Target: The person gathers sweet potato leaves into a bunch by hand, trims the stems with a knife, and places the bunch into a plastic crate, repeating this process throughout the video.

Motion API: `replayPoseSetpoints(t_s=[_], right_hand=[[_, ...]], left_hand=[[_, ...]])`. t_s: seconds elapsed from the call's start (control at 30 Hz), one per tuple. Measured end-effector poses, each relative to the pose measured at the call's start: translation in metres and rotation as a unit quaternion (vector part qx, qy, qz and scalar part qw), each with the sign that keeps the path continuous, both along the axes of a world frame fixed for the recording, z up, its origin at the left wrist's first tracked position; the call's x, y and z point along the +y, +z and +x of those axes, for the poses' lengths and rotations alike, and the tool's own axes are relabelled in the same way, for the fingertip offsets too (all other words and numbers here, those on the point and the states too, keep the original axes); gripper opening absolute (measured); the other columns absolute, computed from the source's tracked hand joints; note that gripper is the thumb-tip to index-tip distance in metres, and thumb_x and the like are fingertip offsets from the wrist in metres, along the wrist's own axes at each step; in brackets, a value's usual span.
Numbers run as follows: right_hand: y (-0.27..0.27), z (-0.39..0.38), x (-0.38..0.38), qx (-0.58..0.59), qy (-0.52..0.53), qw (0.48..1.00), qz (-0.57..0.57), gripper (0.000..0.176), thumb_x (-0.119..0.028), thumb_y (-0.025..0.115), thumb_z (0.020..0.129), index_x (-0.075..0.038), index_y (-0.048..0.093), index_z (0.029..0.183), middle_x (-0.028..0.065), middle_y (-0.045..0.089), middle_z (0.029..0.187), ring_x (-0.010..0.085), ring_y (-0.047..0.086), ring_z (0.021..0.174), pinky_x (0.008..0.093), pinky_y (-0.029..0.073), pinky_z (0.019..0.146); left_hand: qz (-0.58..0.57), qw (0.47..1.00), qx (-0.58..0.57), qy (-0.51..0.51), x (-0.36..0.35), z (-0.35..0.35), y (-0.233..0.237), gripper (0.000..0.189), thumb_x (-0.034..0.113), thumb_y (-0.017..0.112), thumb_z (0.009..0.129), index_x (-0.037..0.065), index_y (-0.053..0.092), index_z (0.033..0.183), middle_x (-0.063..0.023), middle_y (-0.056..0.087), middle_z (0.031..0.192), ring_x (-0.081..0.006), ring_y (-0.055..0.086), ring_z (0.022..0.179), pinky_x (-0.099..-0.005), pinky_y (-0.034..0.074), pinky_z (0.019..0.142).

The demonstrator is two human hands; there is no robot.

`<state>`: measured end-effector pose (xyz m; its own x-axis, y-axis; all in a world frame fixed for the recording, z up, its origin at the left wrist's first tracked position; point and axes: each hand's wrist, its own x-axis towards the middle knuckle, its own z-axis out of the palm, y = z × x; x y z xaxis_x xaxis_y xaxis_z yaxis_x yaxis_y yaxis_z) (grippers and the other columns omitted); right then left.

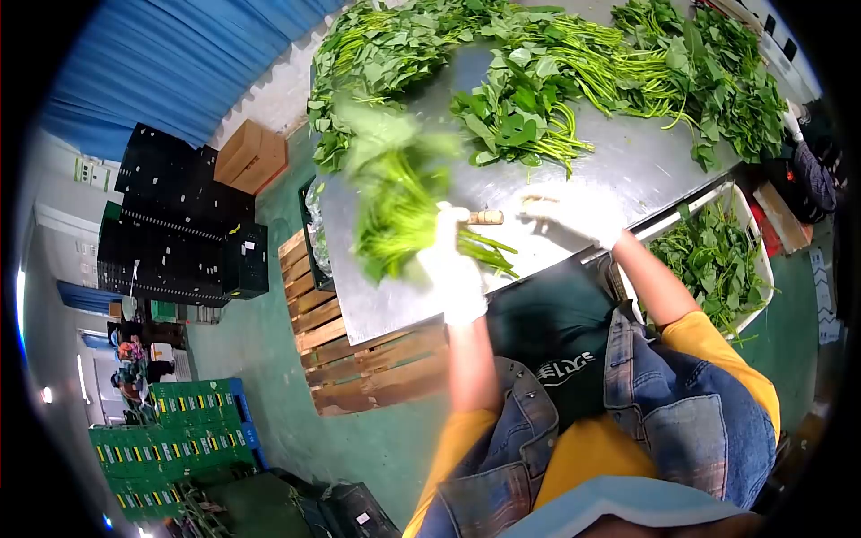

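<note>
A bunch of leafy greens with long green stems (404, 211) is gripped in my white-gloved left hand (451, 273), over the near left part of the metal table (377, 309). Its leaves point away from me and are smeared by motion; the cut stem ends stick out to the right. A short wooden handle (486, 217) shows beside my left thumb, its other end hidden by the hand. My gloved right hand (574, 211) is a little to the right of the handle, fingers stretched toward it and apart from it, holding nothing.
Heaps of greens (395, 45) cover the table's far side, with a loose pile (520, 117) nearer. A white crate of greens (713, 260) stands at right. Below the table are a wooden pallet (368, 381) and, further left, black crates (175, 233) and green crates (175, 439). Another person's glove (793, 121) shows at far right.
</note>
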<state>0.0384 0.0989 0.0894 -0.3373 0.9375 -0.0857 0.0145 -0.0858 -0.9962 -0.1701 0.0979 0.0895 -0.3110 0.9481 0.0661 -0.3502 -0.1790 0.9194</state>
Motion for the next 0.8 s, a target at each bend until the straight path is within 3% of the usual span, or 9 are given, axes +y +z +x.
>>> replayPoseSetpoints(t_s=[0.1, 0.13, 0.17, 0.23, 0.33, 0.47, 0.5, 0.57, 0.8], right_hand=[[-0.045, 0.034, 0.046, -0.273, -0.189, 0.932, 0.147, 0.030, -0.024, 0.061, 0.080, -0.003, 0.063, 0.101, 0.0121, 0.064, 0.093, 0.0218, 0.062, 0.082, 0.0310, 0.049, 0.075], [-0.061, 0.045, 0.062, -0.373, -0.247, 0.876, 0.180, 0.032, -0.027, 0.062, 0.078, -0.005, 0.064, 0.099, 0.0139, 0.064, 0.094, 0.0273, 0.062, 0.082, 0.0334, 0.048, 0.078], [-0.080, 0.051, 0.075, -0.446, -0.282, 0.816, 0.236, 0.029, -0.028, 0.063, 0.077, -0.004, 0.064, 0.095, 0.0146, 0.064, 0.092, 0.0301, 0.062, 0.084, 0.0363, 0.048, 0.076], [-0.078, 0.053, 0.086, -0.550, -0.223, 0.774, 0.220, 0.025, -0.026, 0.062, 0.078, -0.004, 0.064, 0.090, 0.0155, 0.064, 0.086, 0.0325, 0.062, 0.081, 0.0404, 0.048, 0.073], [-0.096, 0.060, 0.110, -0.613, -0.182, 0.734, 0.229, 0.020, -0.024, 0.060, 0.079, -0.005, 0.063, 0.085, 0.0167, 0.062, 0.080, 0.0347, 0.062, 0.078, 0.0433, 0.048, 0.070], [-0.072, 0.077, 0.110, -0.511, -0.279, 0.765, 0.274, 0.023, -0.022, 0.058, 0.079, -0.004, 0.066, 0.091, 0.0159, 0.064, 0.078, 0.0304, 0.062, 0.070, 0.0383, 0.048, 0.064], [-0.061, 0.080, 0.105, -0.357, -0.291, 0.874, 0.158, 0.021, -0.020, 0.059, 0.082, -0.003, 0.067, 0.090, 0.0098, 0.064, 0.072, 0.0189, 0.060, 0.062, 0.0306, 0.046, 0.059], [-0.050, 0.083, 0.089, -0.027, -0.270, 0.962, 0.026, 0.018, -0.016, 0.059, 0.084, -0.001, 0.067, 0.087, 0.0030, 0.063, 0.070, 0.0076, 0.053, 0.057, 0.0225, 0.041, 0.053], [-0.025, 0.072, 0.039, 0.208, -0.150, 0.966, -0.022, 0.024, -0.019, 0.054, 0.091, 0.000, 0.062, 0.103, -0.0024, 0.058, 0.077, 0.0047, 0.047, 0.063, 0.0175, 0.035, 0.057]], left_hand=[[-0.020, 0.986, 0.131, 0.104, -0.020, -0.016, 0.036, 0.018, 0.017, 0.057, 0.090, 0.001, 0.059, 0.098, -0.0031, 0.062, 0.084, -0.0117, 0.057, 0.075, -0.0277, 0.046, 0.068], [-0.023, 0.995, -0.033, 0.093, -0.029, -0.010, 0.060, 0.018, 0.017, 0.055, 0.091, 0.004, 0.057, 0.104, -0.0017, 0.059, 0.083, -0.0105, 0.054, 0.077, -0.0265, 0.045, 0.071], [-0.024, 0.995, -0.033, 0.095, -0.027, -0.013, 0.057, 0.018, 0.017, 0.055, 0.091, 0.004, 0.057, 0.104, -0.0017, 0.059, 0.083, -0.0105, 0.054, 0.077, -0.0265, 0.045, 0.071], [0.015, 0.981, -0.193, 0.017, -0.016, -0.025, 0.039, 0.017, 0.013, 0.056, 0.086, 0.004, 0.058, 0.101, -0.0024, 0.054, 0.079, -0.0127, 0.052, 0.073, -0.0259, 0.043, 0.071], [-0.033, 0.968, -0.245, -0.042, -0.008, -0.042, 0.008, 0.021, 0.015, 0.057, 0.087, 0.002, 0.057, 0.104, -0.0045, 0.056, 0.078, -0.0143, 0.053, 0.072, -0.0273, 0.044, 0.073], [-0.070, 0.974, -0.209, -0.054, -0.007, -0.043, -0.006, 0.024, 0.018, 0.054, 0.089, 0.000, 0.057, 0.105, -0.0093, 0.061, 0.087, -0.0179, 0.057, 0.081, -0.0301, 0.044, 0.080], [-0.076, 0.984, -0.157, -0.038, -0.008, -0.040, -0.006, 0.025, 0.019, 0.053, 0.090, 0.000, 0.057, 0.105, -0.0107, 0.062, 0.090, -0.0189, 0.058, 0.083, -0.0308, 0.044, 0.081], [-0.072, 0.991, -0.117, 0.000, -0.012, -0.033, -0.001, 0.028, 0.021, 0.050, 0.091, 0.000, 0.057, 0.107, -0.0123, 0.063, 0.094, -0.0199, 0.058, 0.088, -0.0317, 0.043, 0.082], [-0.083, 0.991, -0.104, -0.016, -0.015, -0.022, -0.001, 0.030, 0.022, 0.054, 0.090, 0.002, 0.055, 0.112, -0.0082, 0.061, 0.090, -0.0155, 0.056, 0.083, -0.0290, 0.044, 0.075]])
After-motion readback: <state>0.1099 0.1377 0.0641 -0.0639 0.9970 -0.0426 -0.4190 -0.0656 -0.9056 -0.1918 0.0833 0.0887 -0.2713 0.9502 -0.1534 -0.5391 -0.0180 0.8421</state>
